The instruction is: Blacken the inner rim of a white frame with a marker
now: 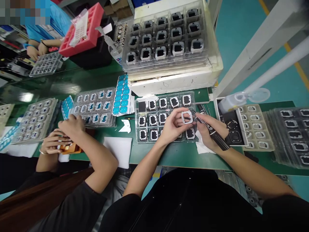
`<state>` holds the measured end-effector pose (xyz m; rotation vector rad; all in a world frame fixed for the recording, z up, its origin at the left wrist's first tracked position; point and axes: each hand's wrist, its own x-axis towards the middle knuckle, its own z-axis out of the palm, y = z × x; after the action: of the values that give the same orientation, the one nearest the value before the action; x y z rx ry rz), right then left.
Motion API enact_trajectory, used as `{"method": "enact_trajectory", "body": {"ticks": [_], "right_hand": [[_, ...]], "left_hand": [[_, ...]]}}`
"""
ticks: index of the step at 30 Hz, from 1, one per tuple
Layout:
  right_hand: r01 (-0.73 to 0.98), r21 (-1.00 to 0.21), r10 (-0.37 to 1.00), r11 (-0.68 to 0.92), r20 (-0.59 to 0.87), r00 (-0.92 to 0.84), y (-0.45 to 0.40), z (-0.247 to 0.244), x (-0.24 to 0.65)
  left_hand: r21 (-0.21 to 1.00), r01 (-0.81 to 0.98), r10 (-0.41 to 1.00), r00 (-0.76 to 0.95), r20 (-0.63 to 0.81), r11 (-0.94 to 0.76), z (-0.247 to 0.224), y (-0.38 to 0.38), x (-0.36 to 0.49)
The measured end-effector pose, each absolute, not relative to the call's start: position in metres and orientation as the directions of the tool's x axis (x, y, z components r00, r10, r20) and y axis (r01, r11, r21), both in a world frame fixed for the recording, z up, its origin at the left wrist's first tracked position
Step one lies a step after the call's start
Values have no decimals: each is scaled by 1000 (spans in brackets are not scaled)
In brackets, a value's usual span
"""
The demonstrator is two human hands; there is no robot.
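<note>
My left hand (171,127) is closed on a small white square frame (186,117), gripping it by its edge between thumb and fingers. In my right hand (207,130) is a black marker pen (220,139), slanted with its upper end toward my wrist. The pen's front end is close to the right side of the frame; whether they touch I cannot tell. Below both hands lies a clear plastic tray (158,128) whose pockets hold several similar white frames with black centres. My left hand covers part of this tray.
To the left, a co-worker's hands (72,129) work over an orange piece (70,148). Stacked trays (166,62) stand on a white foam box (173,80) behind. At right are a white open box (233,129), a beige tray (257,127) and stacked clear trays (293,138).
</note>
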<state>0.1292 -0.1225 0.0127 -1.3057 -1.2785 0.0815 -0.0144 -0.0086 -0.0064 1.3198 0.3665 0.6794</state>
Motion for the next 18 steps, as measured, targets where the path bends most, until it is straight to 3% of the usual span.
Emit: {"method": "enact_trajectory", "body": {"ticks": [4,8,18], "right_hand": [[457,-813,617,361,576,536,-121,5,121],[390,-831,654,396,554,516,-119,3,120],[516,-780,655,355,601,458,-119,11,123]], "left_hand": [[969,-243,677,722,144,52,-7,-8,-15],[978,-210,707,693,144,6,-8,-9,-16],[990,-129,724,677,128,-54,-12,-12,-18]]}}
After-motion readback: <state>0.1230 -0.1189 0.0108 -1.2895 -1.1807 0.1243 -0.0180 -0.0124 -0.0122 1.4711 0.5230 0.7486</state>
